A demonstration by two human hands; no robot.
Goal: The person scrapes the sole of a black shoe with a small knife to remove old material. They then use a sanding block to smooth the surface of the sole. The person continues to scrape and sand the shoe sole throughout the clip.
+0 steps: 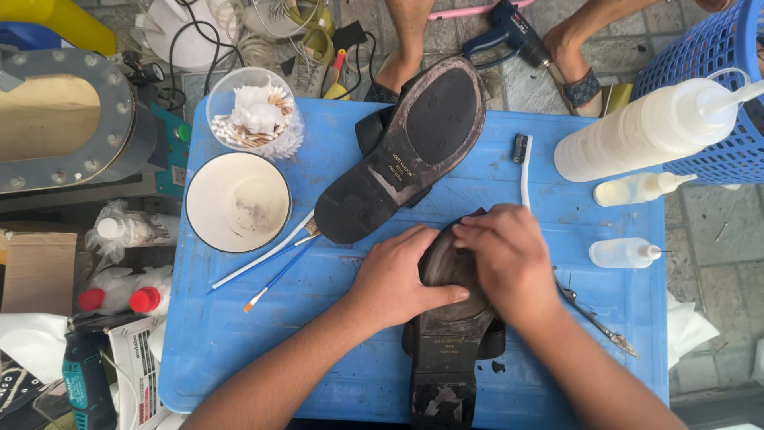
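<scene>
- Two dark shoes lying sole-up on the blue worktop [239, 350]: the near shoe [446, 358] sitting under both hands at the front edge, the far shoe [406, 151] lying diagonally behind it
- Left hand [394, 279] pressing on the near shoe's forepart, fingers curled closed around its left edge, thumb lying across the sole
- Right hand [505, 259] covering the toe end, fingers bent down over it, gripping
- Three white squeeze bottles standing in at the right: one large [637, 131], two small [633, 189] [621, 253]
- Two thin brushes [270, 267] lying beside a white bowl [237, 202]; a clear cup of cotton swabs [251, 111] sitting behind the bowl
- One toothbrush [524, 163] lying just right of the far shoe; a metal tool [597, 318] lying by the right wrist
- Another person's two feet [577, 80] showing past the far edge, near a glue gun [509, 36] and a blue basket [708, 72]
- Hands hiding the near shoe's toe; its heel being cut off by the frame's bottom edge
</scene>
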